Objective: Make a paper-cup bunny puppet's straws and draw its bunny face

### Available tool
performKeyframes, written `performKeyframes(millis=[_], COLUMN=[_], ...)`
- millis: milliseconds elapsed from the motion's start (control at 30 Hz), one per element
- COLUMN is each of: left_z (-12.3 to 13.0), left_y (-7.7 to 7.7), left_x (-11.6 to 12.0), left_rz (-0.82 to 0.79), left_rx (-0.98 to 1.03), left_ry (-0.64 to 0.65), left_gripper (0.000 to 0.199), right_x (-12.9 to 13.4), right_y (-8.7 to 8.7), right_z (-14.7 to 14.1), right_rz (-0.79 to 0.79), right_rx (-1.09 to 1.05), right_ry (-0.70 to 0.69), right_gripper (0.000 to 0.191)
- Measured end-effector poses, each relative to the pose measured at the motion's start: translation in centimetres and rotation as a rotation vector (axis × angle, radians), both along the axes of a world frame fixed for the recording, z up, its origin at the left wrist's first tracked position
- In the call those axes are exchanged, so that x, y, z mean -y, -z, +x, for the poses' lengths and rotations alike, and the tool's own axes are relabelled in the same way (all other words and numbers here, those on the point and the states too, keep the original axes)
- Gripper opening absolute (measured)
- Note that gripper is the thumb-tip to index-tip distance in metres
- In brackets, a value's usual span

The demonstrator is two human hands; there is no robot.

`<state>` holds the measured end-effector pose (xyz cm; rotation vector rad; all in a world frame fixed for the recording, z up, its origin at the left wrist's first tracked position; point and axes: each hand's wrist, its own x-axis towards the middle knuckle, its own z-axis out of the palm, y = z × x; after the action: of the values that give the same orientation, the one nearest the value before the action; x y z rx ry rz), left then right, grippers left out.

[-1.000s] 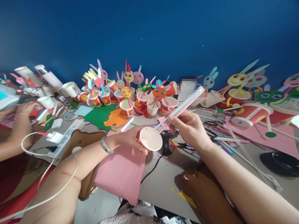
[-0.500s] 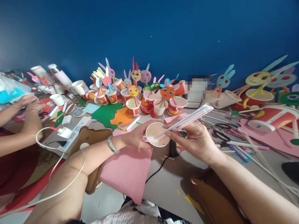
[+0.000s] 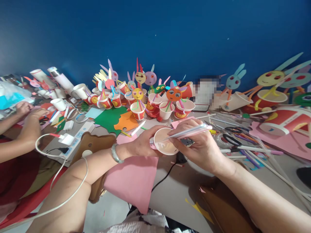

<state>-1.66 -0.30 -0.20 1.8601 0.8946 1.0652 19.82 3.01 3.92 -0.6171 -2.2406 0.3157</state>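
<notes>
My left hand [image 3: 145,143], with a bangle at the wrist, is wrapped round the side of a paper cup [image 3: 165,141] whose open mouth faces me. A bundle of thin pale straws [image 3: 194,131] is pinched in my right hand [image 3: 196,144]. Its lower ends reach inside the cup, and the fingers are at the cup's right rim. Behind my hands stand red and white cups with paper animal heads, such as a yellow one [image 3: 138,94] and an orange one [image 3: 174,94].
Pink paper [image 3: 132,181] lies below my left forearm. Green paper [image 3: 111,119], a power strip [image 3: 79,139] with a white cable and a brown pad are at the left. Scissors [image 3: 232,139] and straws lie at the right. Another person's hands [image 3: 34,113] are far left.
The straws have tilted flatter and moved slightly left and down with my right hand, nearer the cup. The cup has shifted slightly right.
</notes>
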Motion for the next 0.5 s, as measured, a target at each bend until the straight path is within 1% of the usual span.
performKeyframes(millis=[133,267,367,500], left_z=[0.13,0.19,0.21,0.29], left_y=[0.04,-0.06,-0.19,-0.51], left_x=[0.11,0.13,0.15,0.28], left_rz=[0.009,0.025,-0.003,-0.059], left_rx=[-0.018,0.009,0.004,-0.007], left_ry=[-0.033,-0.013,-0.010,-0.006], left_gripper=[0.084,0.081,0.083,0.082], right_x=[0.01,-0.01,-0.06,-0.11], right_y=[0.39,0.58,0.67,0.73], right_z=[-0.09,-0.24,-0.33,-0.42], right_rz=[0.002,-0.004,0.003,0.049], right_rx=[0.025,0.037,0.029,0.000], right_ry=[0.033,0.038,0.038,0.027], right_gripper=[0.010,0.013,0.013,0.012])
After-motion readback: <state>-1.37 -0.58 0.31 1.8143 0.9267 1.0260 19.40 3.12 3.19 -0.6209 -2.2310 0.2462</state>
